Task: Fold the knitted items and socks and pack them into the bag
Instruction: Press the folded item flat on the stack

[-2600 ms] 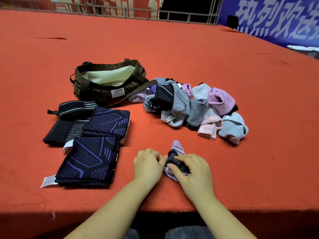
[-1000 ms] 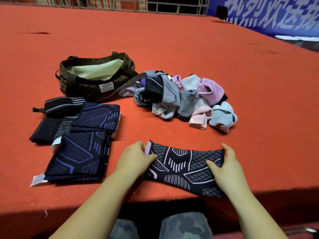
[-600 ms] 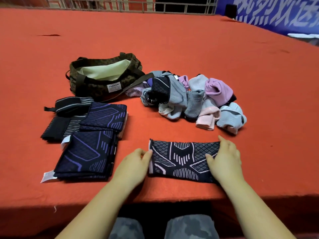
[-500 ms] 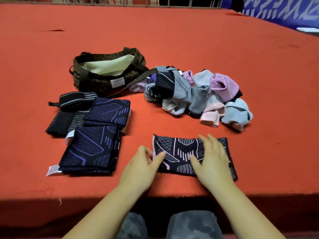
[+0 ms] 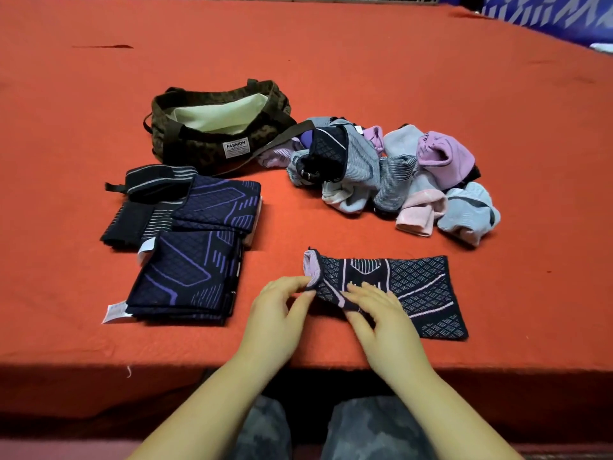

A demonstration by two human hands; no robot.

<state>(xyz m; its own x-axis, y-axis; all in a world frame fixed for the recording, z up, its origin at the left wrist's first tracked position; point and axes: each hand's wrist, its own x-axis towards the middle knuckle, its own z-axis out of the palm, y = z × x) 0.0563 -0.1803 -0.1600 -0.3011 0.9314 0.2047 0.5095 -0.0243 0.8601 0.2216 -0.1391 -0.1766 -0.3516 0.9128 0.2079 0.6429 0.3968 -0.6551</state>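
Observation:
A dark knitted piece with pink lines (image 5: 411, 287) lies flat near the table's front edge. Its left end is lifted, showing a lilac inside. My left hand (image 5: 282, 303) pinches that lifted left corner. My right hand (image 5: 374, 307) grips the near left edge of the same piece, fingers curled on the fabric. Folded dark knitted items with purple lines (image 5: 195, 260) are stacked to the left. A pile of loose socks (image 5: 391, 177) lies behind. The camouflage bag (image 5: 202, 147) stands open at the back left, its pale lining showing.
The table is covered in orange-red cloth (image 5: 331, 61); its front edge runs just below my hands. A black striped rolled item (image 5: 156, 180) sits by the folded stack. The bag's strap (image 5: 278, 141) reaches toward the sock pile.
The small bundle was spread into a flat strip. My right hand has moved from its right end to the left part, and the left end is now lifted off the table.

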